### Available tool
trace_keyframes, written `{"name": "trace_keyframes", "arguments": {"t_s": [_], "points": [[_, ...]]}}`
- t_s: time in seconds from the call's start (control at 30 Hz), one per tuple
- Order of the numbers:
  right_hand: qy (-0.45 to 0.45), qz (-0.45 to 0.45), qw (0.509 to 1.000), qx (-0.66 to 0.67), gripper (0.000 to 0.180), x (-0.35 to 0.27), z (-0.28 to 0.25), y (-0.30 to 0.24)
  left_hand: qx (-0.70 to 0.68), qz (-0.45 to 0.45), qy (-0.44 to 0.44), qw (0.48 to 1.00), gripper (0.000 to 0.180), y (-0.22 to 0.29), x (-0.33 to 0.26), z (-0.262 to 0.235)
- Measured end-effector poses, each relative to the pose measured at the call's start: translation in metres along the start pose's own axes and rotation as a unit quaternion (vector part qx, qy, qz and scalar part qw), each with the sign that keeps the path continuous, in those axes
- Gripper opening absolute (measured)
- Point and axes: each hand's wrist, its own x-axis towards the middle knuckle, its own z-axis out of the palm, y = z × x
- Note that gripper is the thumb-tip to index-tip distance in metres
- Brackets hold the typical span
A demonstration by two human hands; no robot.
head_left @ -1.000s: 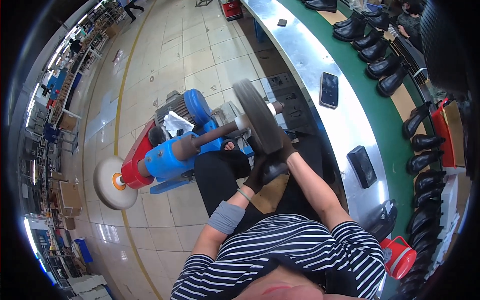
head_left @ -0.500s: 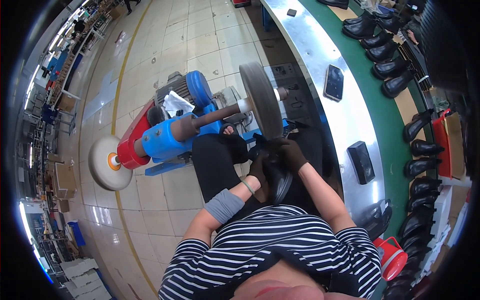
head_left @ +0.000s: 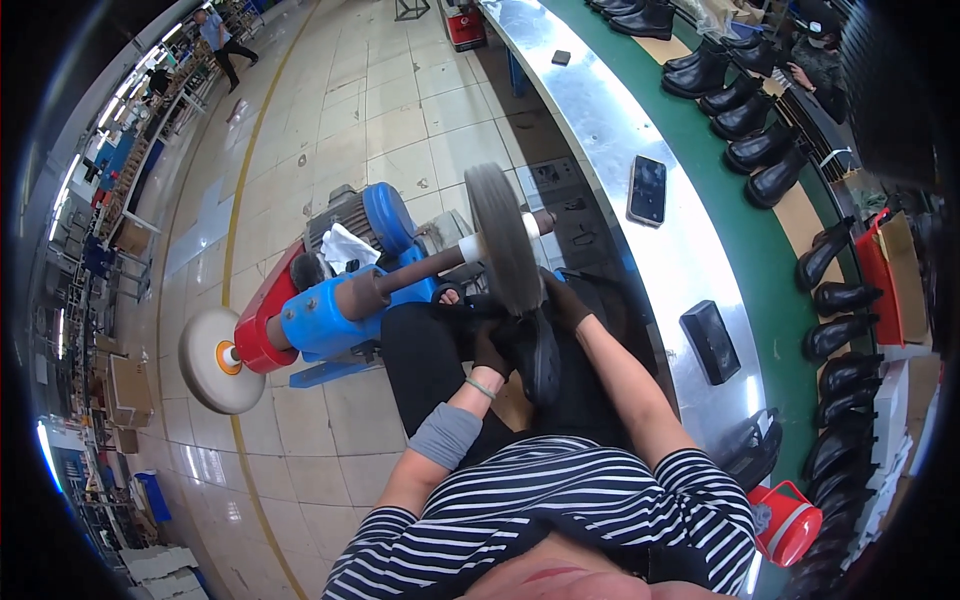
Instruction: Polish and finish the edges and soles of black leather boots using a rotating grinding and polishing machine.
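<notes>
A black leather boot [head_left: 541,368] is in my hands over my lap, its toe toward me and its upper end just under the dark buffing wheel [head_left: 497,240]. My left hand [head_left: 491,349], in a dark brown glove, is closed on the boot's left side. My right hand [head_left: 564,303], gloved alike, grips it from the right, close beside the wheel's lower edge; some of its fingers are hidden. The boot seems to touch the wheel, but the dark surfaces blend there. The wheel sits on the shaft of a blue and red polishing machine [head_left: 318,315].
A pale buffing wheel [head_left: 208,358] is on the machine's far left end. To my right, a metal bench [head_left: 600,110] bears a phone [head_left: 648,190] and a black block [head_left: 710,342]. Black boots [head_left: 763,150] line the green belt beyond. A red bucket [head_left: 790,525] stands near my right elbow.
The boot has turned and shifted slightly left, up against the wheel. My right hand has moved up and left beside the wheel. A walking person has come into view at the far left.
</notes>
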Motion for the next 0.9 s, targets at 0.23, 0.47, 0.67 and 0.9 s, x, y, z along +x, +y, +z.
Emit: {"name": "trace_keyframes", "arguments": {"t_s": [0.23,0.47,0.67,0.9], "points": [[0.014,-0.183,0.96,-0.209,0.05,-0.013,0.003,-0.016,0.61,0.202,-0.133,0.754,0.026,-0.028,-0.035,-0.04],[-0.015,0.166,0.903,0.395,0.061,-0.006,-0.019,0.016,0.282,0.08,-0.12,0.949,0.026,-0.033,-0.042,-0.01],[0.061,0.02,0.989,0.133,0.058,-0.006,-0.065,0.068,0.059,-0.044,-0.153,0.985,0.032,-0.017,0.011,0.03],[0.083,0.112,0.931,0.338,0.052,-0.033,-0.013,-0.046,0.1,-0.003,-0.116,0.988,0.031,-0.038,-0.004,-0.009]]}}
